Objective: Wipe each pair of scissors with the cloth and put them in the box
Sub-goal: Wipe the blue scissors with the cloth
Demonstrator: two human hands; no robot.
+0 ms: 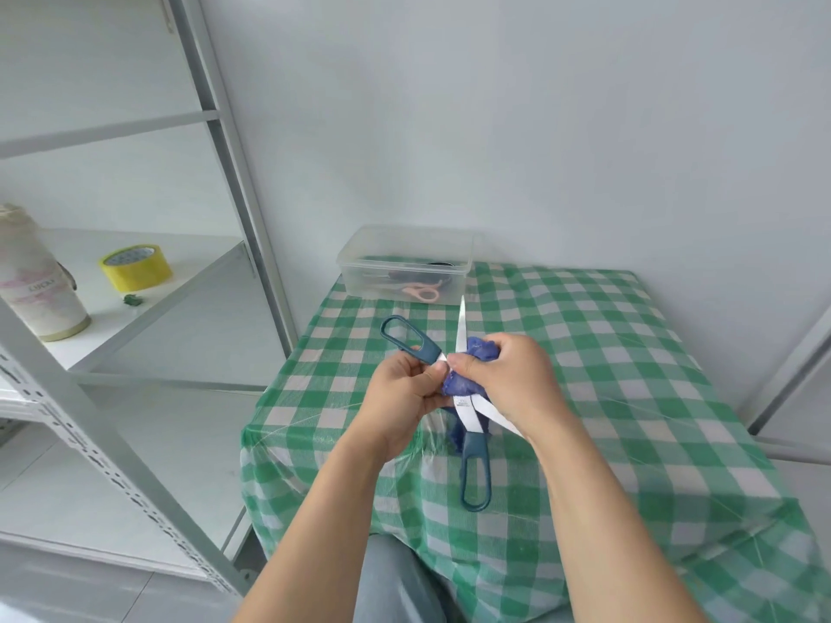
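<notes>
Teal-handled scissors (473, 460) are held spread wide above the checked table. My left hand (402, 395) grips them near the pivot, just below the upper handle loop. My right hand (508, 375) holds a crumpled blue cloth (463, 382) bunched around the blades by the pivot. One blade tip points up toward the box, and the other blade runs under my right wrist. The clear plastic box (359, 263) stands at the table's far edge, with pink-handled scissors (422, 293) and a dark-handled pair lying inside.
The table carries a green-and-white checked cover (607, 353) under clear film. A grey metal shelf rack (135, 308) at the left holds a yellow tape roll (135, 266) and a white cylinder (38, 281). White walls close the back and right.
</notes>
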